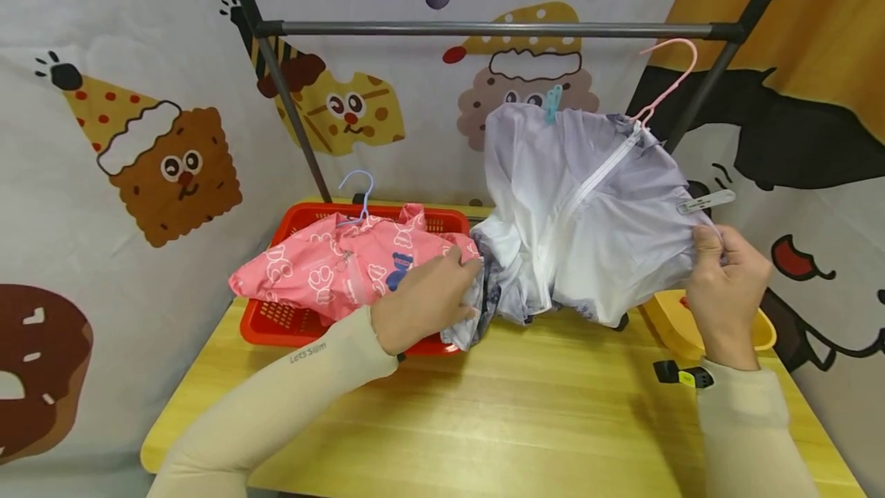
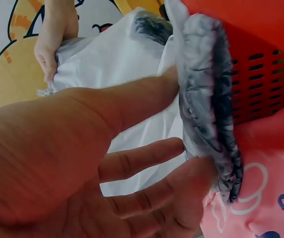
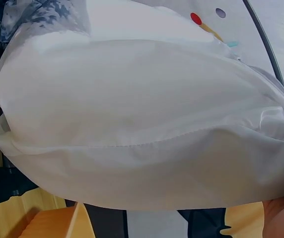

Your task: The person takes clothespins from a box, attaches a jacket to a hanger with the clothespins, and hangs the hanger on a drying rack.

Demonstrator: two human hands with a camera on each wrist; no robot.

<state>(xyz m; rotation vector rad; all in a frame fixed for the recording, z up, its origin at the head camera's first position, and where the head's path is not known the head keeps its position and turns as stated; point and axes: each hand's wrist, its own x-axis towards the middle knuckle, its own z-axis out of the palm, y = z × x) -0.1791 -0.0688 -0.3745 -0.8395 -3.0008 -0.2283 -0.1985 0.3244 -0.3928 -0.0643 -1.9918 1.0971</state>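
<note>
L hand (image 1: 430,297), fingers part-curled, holds grey cuff (image 2: 197,74); R hand (image 1: 727,294) pinches zip-up jacket (image 1: 615,229) nr white peg (image 1: 708,201).

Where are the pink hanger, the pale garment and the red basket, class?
Pink hanger (image 1: 679,83), head view: on the hook's stem.
Pale garment (image 1: 622,229), head view: on its front, beside the zip.
Red basket (image 1: 280,339), head view: on its front rim.

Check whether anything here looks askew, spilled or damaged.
The pink hanger in the pale garment leans right, its hook seemingly off the rail; that looks askew, though the right hand grips the garment. No spill or damage shows.
</note>
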